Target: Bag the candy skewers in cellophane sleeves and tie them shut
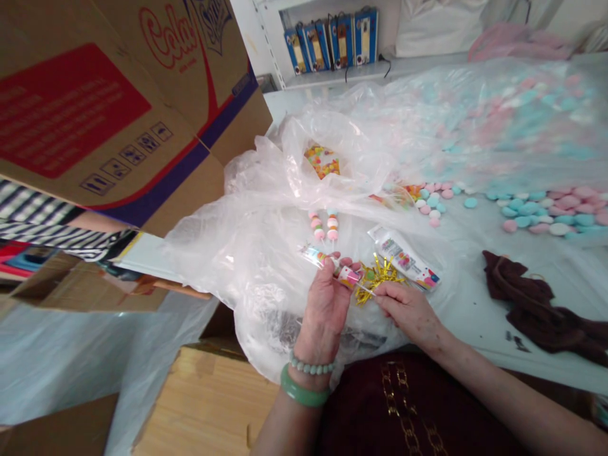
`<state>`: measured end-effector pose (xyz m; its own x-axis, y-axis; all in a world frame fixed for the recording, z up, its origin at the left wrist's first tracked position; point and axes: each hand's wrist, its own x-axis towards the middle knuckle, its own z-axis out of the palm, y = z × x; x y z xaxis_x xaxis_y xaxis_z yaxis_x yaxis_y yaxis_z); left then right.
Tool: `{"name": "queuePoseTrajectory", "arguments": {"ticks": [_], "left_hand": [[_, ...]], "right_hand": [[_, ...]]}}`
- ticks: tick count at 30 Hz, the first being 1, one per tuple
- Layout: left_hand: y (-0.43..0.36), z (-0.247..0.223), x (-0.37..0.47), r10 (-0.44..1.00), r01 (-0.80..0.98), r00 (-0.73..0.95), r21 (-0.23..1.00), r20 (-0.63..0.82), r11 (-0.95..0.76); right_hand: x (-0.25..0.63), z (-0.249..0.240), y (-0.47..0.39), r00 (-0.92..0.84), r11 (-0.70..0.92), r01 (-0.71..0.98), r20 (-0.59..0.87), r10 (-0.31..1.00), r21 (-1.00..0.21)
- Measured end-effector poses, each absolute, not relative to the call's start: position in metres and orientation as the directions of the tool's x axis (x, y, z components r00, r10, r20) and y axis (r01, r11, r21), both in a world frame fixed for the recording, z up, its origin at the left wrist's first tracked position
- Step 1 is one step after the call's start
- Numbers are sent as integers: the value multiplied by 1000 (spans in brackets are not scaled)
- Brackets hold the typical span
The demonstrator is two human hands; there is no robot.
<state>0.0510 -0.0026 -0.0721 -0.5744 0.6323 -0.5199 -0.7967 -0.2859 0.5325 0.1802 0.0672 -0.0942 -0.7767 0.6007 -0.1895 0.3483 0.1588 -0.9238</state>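
My left hand [327, 303] grips a candy skewer in a clear printed wrapper [319, 256], holding it near its lower end. My right hand [407, 308] pinches a gold twist tie at the wrapper's neck, beside a small heap of gold twist ties [380, 277]. Both hands are over a large crumpled clear plastic sheet [256, 247]. Two unwrapped candy skewers [325, 226] with pink, white and blue pieces lie just beyond my hands. An empty printed wrapper [405, 258] lies to the right of the ties.
Pink, blue and white round candies [546, 212] spread over the table at right, more under plastic behind. A dark brown cloth [527, 304] lies right. A big cardboard box [118, 107] looms at upper left, with a person's striped sleeve [42, 221] under it. Blue packets [332, 41] stand on the far shelf.
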Motion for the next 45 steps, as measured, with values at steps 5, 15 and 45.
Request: {"name": "queuePoseTrajectory", "arguments": {"ticks": [5,15,45], "left_hand": [[2,-74,70,648,-736,-614,623,-449,-266],[-5,-81,71,777,-667,-451,744,-440,35],[-17,-70,59,810,-723,-464,682,-358,-113]], "right_hand": [[172,-90,60,-759,415,332,21,651,-847],[172,-101,66,-769,650,264,251,587,-712],[140,-76,78,-863,-716,200,-466,194,-669]]}}
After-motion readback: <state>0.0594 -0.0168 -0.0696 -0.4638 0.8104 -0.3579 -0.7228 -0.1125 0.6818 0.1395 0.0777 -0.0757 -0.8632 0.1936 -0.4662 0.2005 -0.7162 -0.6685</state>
